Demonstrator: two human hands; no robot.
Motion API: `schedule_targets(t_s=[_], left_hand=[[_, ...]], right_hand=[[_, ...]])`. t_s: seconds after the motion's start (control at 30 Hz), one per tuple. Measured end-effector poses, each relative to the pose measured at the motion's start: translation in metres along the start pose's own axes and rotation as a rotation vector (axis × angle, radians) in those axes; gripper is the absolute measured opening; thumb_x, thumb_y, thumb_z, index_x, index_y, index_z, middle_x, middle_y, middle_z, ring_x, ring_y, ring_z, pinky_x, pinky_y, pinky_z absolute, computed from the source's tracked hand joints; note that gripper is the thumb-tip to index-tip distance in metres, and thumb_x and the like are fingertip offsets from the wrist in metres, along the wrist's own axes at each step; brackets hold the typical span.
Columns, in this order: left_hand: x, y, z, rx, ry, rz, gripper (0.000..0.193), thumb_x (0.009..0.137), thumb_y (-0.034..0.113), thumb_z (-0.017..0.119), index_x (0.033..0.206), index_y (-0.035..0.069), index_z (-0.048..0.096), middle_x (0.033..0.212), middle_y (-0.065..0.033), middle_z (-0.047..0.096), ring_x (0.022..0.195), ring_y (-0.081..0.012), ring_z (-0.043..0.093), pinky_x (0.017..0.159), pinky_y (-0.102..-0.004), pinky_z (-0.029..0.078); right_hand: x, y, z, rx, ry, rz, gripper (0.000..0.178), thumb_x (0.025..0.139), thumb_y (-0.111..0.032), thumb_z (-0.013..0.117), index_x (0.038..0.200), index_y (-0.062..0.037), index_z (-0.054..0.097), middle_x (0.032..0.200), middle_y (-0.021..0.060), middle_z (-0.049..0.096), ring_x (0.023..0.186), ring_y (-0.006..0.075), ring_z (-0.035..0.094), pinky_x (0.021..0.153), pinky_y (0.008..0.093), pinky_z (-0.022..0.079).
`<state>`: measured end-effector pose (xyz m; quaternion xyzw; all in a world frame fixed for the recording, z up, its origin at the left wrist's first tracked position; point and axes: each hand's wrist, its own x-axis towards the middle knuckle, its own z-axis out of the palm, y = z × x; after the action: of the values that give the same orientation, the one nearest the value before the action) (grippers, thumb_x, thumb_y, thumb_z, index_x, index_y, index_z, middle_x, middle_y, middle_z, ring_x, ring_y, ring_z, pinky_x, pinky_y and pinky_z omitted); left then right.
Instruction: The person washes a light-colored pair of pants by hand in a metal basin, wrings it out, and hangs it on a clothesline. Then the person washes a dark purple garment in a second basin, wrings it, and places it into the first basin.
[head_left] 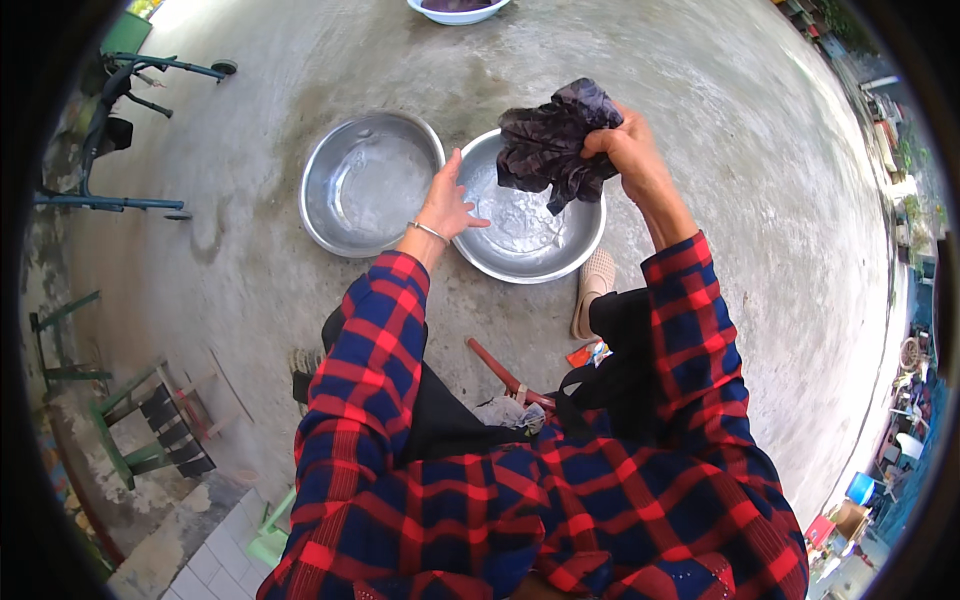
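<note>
A crumpled dark purple-black cloth hangs from my right hand, pinched between thumb and fingers above the right metal basin. That right basin has shiny, rippled water in it. My left hand, with a bangle at the wrist, is held over the gap between the two basins with its fingers spread and nothing in them. The left metal basin stands just beside the other and also looks wet inside. Part of the right basin is hidden behind the cloth.
A light blue basin with dark contents stands at the far edge. My beige clog is close to the right basin. Between my legs lie a red bar and a colourful packet. A wheeled frame and a chair stand left.
</note>
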<state>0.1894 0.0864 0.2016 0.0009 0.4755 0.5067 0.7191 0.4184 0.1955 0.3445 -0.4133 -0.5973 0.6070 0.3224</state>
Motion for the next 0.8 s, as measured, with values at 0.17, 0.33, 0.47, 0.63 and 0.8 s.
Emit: schedule_targets(t_s=[0.17,0.33,0.47,0.63,0.8], left_hand=[[0.016,0.001,0.032,-0.231,-0.157,-0.11,0.108,0.078,0.082,0.049,0.157,0.027,0.001,0.161,-0.0166,-0.013,0.147,-0.0463,-0.008,0.104,-0.0784,0.014],[0.004,0.007,0.059,-0.301,-0.459,-0.017,0.099,0.08,0.084,0.04,0.147,0.012,0.038,0.149,-0.0147,0.042,0.137,-0.0358,0.04,0.115,-0.0544,0.028],[0.007,0.01,0.065,-0.221,-0.571,0.151,0.085,0.089,0.075,0.039,0.143,0.01,0.045,0.146,-0.0142,0.046,0.134,-0.0324,0.044,0.114,-0.0503,0.031],[0.025,0.003,0.055,0.524,-0.704,0.659,0.048,0.105,0.031,0.034,0.147,0.009,0.036,0.148,-0.0086,0.043,0.137,-0.0243,0.039,0.119,-0.0383,0.026],[0.001,-0.028,0.056,0.33,-0.645,0.462,0.049,0.102,0.023,0.044,0.148,0.009,0.032,0.146,-0.0094,0.043,0.134,-0.022,0.043,0.114,-0.0356,0.034]], right_hand=[[-0.03,-0.044,-0.006,0.13,0.021,-0.084,0.034,0.064,0.005,0.058,0.096,0.0025,0.068,0.076,0.0036,0.065,0.066,0.0119,0.058,0.063,0.0233,0.047],[-0.043,-0.044,-0.012,0.117,-0.016,-0.05,0.038,0.064,0.006,0.056,0.1,0.0025,0.067,0.082,0.004,0.066,0.073,0.0116,0.059,0.069,0.0235,0.048],[-0.035,-0.019,0.003,0.059,0.016,-0.141,0.045,0.063,0.005,0.058,0.106,-0.002,0.066,0.088,0.0042,0.066,0.078,0.0157,0.061,0.076,0.0264,0.049],[-0.05,0.01,0.046,-0.715,0.1,-0.497,0.068,0.06,-0.019,0.073,0.126,-0.0161,0.056,0.138,0.0222,0.042,0.116,0.0431,0.047,0.098,0.0461,0.044],[-0.051,0.041,0.066,-0.847,0.142,-0.554,0.067,0.058,-0.034,0.076,0.119,-0.0119,0.06,0.139,0.0202,0.041,0.115,0.0411,0.044,0.094,0.0476,0.039]])
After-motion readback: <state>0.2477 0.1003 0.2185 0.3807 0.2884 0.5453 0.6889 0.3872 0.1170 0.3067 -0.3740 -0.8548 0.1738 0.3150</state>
